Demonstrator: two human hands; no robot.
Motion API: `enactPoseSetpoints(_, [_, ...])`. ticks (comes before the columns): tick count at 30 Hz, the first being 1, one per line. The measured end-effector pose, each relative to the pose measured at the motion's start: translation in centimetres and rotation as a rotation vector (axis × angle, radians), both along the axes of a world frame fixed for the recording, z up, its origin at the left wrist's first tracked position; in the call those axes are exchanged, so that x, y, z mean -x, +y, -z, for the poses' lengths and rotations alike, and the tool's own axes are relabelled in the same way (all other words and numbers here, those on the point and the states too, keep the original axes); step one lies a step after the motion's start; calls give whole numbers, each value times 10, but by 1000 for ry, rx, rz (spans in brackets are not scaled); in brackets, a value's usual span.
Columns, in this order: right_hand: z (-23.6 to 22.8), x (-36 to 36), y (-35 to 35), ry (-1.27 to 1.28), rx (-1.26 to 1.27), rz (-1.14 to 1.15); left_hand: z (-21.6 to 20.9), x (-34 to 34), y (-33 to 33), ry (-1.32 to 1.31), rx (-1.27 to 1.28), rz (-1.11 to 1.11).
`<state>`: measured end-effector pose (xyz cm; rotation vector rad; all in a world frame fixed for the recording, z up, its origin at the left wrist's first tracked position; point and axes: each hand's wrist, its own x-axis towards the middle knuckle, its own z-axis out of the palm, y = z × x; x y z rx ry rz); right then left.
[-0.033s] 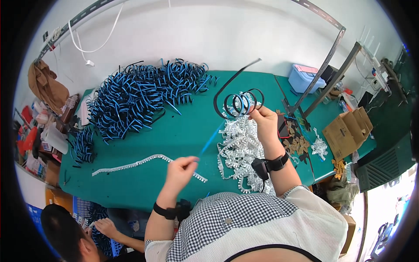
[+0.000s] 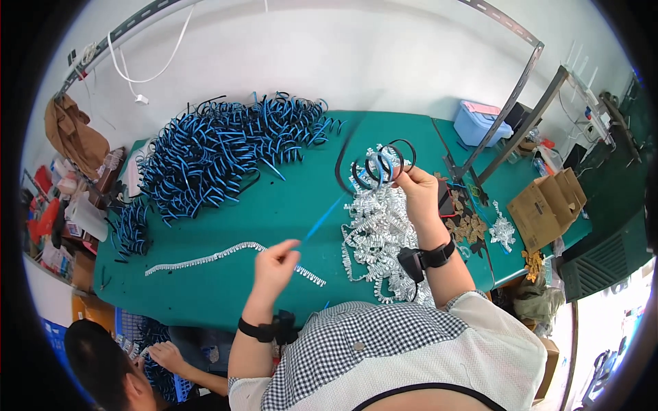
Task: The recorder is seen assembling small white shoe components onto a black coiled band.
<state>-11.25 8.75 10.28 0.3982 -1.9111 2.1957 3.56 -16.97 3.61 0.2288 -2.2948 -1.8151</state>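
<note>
My right hand (image 2: 418, 192) is raised over the right part of the table, its fingertips pinching the loops of a black-and-blue coiled strip (image 2: 356, 179). One straight blue length of the strip runs down to the left, and my left hand (image 2: 275, 266) is closed on its end. The black free end on the far side is smeared by motion. Under the coil lies a heap of silvery-white crimped strips (image 2: 384, 236). Beside my left hand, a single white toothed strip (image 2: 205, 259) stretches across the green table (image 2: 301, 205).
A big pile of black-and-blue coils (image 2: 212, 154) covers the back left. On the right stand a cardboard box (image 2: 545, 209), a blue bin (image 2: 480, 127), a metal frame post (image 2: 504, 103) and brown flower-like pieces (image 2: 469, 226). A co-worker's hand (image 2: 168, 357) is at the lower left.
My left hand has shifted slightly left and up with the blue end. The coil's black free end has swung and blurred. My right hand stays nearly in place.
</note>
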Motion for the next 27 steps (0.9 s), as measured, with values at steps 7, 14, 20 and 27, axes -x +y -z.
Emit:
enactPoseSetpoints(7, [-3, 17, 49, 287, -375, -113, -11, -14, -72, 175, -127, -379])
enactPoseSetpoints(14, [13, 38, 66, 343, -582, 385, -61, -82, -67, 351, 105, -124])
enactPoseSetpoints(20, [29, 55, 78, 86, 49, -6, 22, -108, -70, -116, -136, -377])
enactPoseSetpoints(27, [6, 61, 84, 449, -379, 20, 74, -120, -123, 124, -612, -884])
